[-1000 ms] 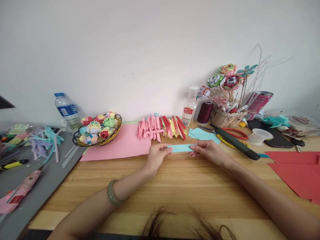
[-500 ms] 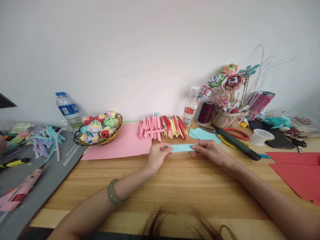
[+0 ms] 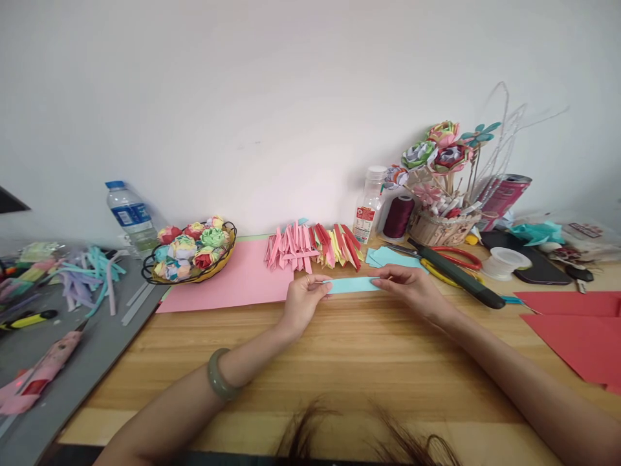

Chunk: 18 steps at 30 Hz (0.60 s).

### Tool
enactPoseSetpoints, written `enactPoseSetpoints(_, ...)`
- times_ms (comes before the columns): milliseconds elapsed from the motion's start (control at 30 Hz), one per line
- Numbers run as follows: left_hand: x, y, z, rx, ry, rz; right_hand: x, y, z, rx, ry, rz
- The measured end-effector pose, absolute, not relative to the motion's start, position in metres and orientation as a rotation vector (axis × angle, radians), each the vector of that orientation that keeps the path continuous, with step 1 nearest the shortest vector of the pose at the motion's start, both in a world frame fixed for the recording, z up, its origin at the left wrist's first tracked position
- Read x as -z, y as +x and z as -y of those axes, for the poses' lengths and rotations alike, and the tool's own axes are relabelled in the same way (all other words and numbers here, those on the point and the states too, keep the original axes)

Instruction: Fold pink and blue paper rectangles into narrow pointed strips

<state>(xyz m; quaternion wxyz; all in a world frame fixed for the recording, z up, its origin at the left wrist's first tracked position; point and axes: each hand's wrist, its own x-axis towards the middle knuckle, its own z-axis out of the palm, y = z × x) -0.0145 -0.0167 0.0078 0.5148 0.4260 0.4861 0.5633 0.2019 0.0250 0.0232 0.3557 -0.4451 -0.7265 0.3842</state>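
A light blue strip of paper (image 3: 352, 285) is stretched level between my two hands, above the wooden table. My left hand (image 3: 305, 299) pinches its left end between thumb and fingers, and a ring shows on one finger. At the right end, my right hand (image 3: 410, 289) grips the paper the same way. Just behind my right hand lie more light blue paper pieces (image 3: 392, 257). Beyond the strip stands a row of folded pink paper pieces (image 3: 292, 247), with red and yellow folded pieces (image 3: 337, 246) beside them.
Pink paper sheets (image 3: 223, 285) lie left, under a basket of paper flowers (image 3: 189, 252). Scissors with red handles (image 3: 458, 255), a dark green-handled tool (image 3: 458, 275) and a white spool (image 3: 507, 262) are right. Red paper (image 3: 577, 343) covers the far right. A pink glue gun (image 3: 46, 372) lies left.
Both hands stay on the ends of the blue paper strip, nearly in place. The view has shifted very slightly.
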Motion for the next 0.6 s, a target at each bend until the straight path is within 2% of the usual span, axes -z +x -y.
enactPoseSetpoints(300,-0.003,-0.021,0.015,-1.394,1.32,-1.244,-0.027,0.206,-0.025,-0.939,-1.145,1.963)
enactPoseSetpoints(433,-0.005,-0.03,0.015,-1.388,1.791,-1.176,-0.029,0.213,-0.027,-0.648,-0.916,2.25)
enactPoseSetpoints(600,-0.002,-0.041,0.014,-1.075,2.38,-1.1,-0.029,0.216,-0.024,-0.225,-0.737,2.611)
